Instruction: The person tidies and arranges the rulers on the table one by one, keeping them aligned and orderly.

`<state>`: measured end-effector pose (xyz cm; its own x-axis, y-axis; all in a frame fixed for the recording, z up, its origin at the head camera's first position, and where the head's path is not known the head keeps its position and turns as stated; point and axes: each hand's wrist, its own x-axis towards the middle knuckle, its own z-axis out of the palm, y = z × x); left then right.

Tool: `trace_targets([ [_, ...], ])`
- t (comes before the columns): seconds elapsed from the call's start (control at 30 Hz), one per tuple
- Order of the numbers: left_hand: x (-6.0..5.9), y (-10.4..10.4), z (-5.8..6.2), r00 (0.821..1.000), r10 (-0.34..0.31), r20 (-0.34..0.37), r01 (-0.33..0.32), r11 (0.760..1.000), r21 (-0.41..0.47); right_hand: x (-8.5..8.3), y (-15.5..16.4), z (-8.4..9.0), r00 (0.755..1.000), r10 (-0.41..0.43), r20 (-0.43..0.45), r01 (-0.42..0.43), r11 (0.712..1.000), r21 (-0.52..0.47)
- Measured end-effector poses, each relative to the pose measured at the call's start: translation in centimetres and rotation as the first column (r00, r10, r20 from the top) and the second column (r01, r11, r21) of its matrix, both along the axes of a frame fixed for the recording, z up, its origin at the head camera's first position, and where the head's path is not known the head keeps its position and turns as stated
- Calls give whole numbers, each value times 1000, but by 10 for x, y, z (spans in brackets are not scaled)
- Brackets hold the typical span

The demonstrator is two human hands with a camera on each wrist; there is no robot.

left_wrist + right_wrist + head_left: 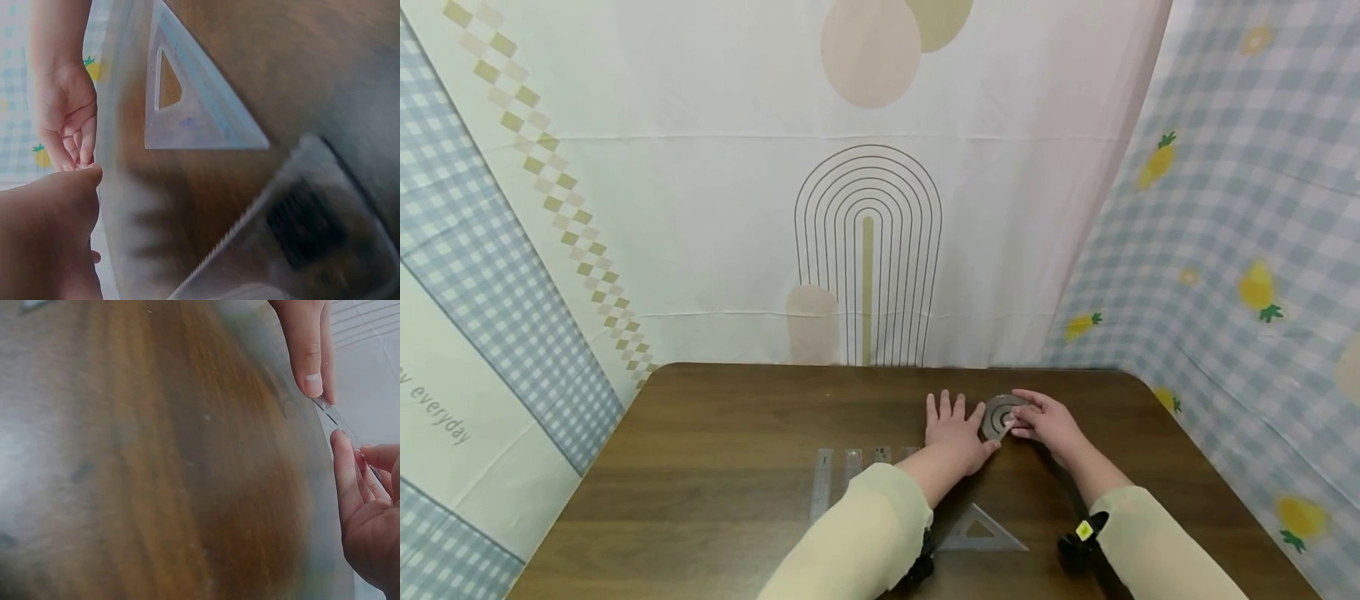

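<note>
A clear protractor is pinched between the thumb and fingers of my right hand, tilted off the table at the back right. My left hand lies beside it with fingers spread and straight, the thumb and index finger near its left edge. In the right wrist view, the left thumb touches one end of the protractor, seen edge-on. The right hand holds the other end. Nearer the front lies a clear set square, also in the left wrist view.
Several clear rulers lie side by side left of the left forearm, which partly hides them. A clear piece with a toothed edge and dark patch lies near the set square in the left wrist view. Patterned cloth hangs behind the brown table.
</note>
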<state>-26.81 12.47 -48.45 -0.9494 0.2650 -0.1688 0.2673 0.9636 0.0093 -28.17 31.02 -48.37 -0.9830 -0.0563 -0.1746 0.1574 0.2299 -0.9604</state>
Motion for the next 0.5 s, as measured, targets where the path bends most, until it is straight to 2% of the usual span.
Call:
trace_targets([
  [0.2, 8, -7, 6, 999, -31, -11, 31, 1000, 2, 9, -1, 0, 1000, 8, -4, -9, 997, -82],
  [0.3, 13, -10, 9, 999, -51, -10, 51, 999, 4, 14, -1, 1, 1000, -1, 2, 1, 996, -93],
  [0.5, 24, -17, 15, 995, -88, -55, 88, 996, -15, 24, -2, 2, 1000, 7, 1, -6, 994, -110],
])
